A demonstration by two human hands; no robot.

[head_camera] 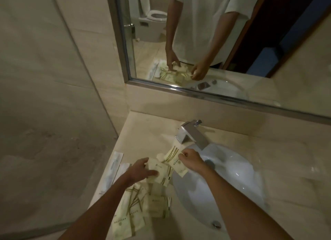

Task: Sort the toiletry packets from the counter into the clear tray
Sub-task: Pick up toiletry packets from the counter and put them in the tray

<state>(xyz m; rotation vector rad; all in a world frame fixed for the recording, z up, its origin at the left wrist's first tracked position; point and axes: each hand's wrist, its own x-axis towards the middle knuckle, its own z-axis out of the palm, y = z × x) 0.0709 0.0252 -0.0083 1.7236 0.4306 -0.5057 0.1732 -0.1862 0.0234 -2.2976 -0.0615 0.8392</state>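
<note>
Several cream toiletry packets with green stripes lie on the beige counter [143, 132] left of the sink. My right hand [190, 159] pinches a long striped packet [174, 162] by its upper edge, at the basin's rim. My left hand [142, 170] rests on a smaller packet [161, 173] just left of it, thumb and fingers closing on it. More packets [136, 209] sit in a loose pile nearer to me, partly under my left forearm. A clear tray [114, 170] seems to stand at the counter's left edge with a long white packet in it; its outline is hard to make out.
A white basin [223, 186] fills the counter's right half, with a chrome tap [192, 134] behind it. A framed mirror [197, 42] hangs above and reflects a person's torso and hands. A glass panel [53, 78] closes off the left side.
</note>
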